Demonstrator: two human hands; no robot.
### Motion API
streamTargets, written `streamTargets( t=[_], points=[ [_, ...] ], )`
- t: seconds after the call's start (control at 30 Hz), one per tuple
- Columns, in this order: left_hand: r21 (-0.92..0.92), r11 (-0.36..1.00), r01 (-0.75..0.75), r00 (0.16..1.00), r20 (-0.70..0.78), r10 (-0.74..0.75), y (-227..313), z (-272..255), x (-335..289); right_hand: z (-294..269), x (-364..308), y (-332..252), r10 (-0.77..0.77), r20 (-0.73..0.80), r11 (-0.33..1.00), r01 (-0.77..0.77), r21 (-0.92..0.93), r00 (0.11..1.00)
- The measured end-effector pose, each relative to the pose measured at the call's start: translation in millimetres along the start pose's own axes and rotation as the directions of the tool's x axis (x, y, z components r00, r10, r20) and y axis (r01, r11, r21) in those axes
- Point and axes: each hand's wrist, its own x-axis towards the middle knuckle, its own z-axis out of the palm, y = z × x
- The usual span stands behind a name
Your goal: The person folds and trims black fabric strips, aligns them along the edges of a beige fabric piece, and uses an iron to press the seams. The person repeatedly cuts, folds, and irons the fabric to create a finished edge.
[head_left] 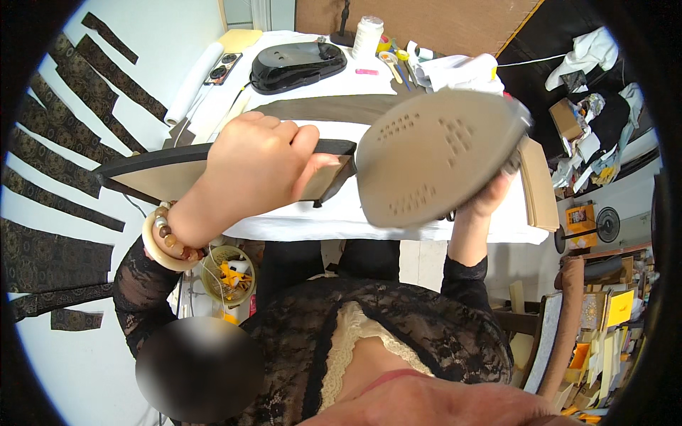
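Note:
My left hand, wearing beads and a pale bangle, is closed round a long, pointed, black-rimmed piece with a beige face. It looks like an iron's sole cover, but I cannot be sure. Held up on the right is an iron, its brownish, steam-holed soleplate turned toward me. My right hand grips it from behind; the handle and most of the fingers are hidden. A small gap separates the two pieces. Below them lies a dark grey cloth piece on the white-covered table.
A glossy black appliance, white jar and scattered tools stand at the back. Dark patterned strips hang on the left wall. Cardboard lies at the table's right edge. A bin stands below; a cord runs beside it.

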Motion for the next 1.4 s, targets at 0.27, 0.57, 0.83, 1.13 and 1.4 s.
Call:
streamTargets(
  t=[0.27,0.57,0.83,1.13,1.4],
  points=[
    [-0.075,0.996,0.053,0.998,-0.012,-0.054,3,9,12,26,7,11,0.205,0.154,0.976,-0.214,0.043,0.967],
    [-0.067,0.969,0.238,0.97,-0.04,-0.24,-8,11,22,32,-16,6,0.272,0.176,0.962,-0.267,-0.05,0.946],
    [0.001,0.897,0.443,0.893,-0.093,-0.441,-16,9,33,23,-47,27,0.392,0.157,0.895,-0.337,-0.292,0.906],
    [-0.22,0.781,0.584,0.809,0.076,-0.584,-84,37,-2,5,12,27,0.406,0.105,0.856,-0.338,-0.392,0.908],
    [-0.151,0.761,0.631,0.776,0.089,-0.625,-93,41,-34,95,244,204,0.131,0.617,0.981,-0.011,-0.195,0.776]
  ],
)
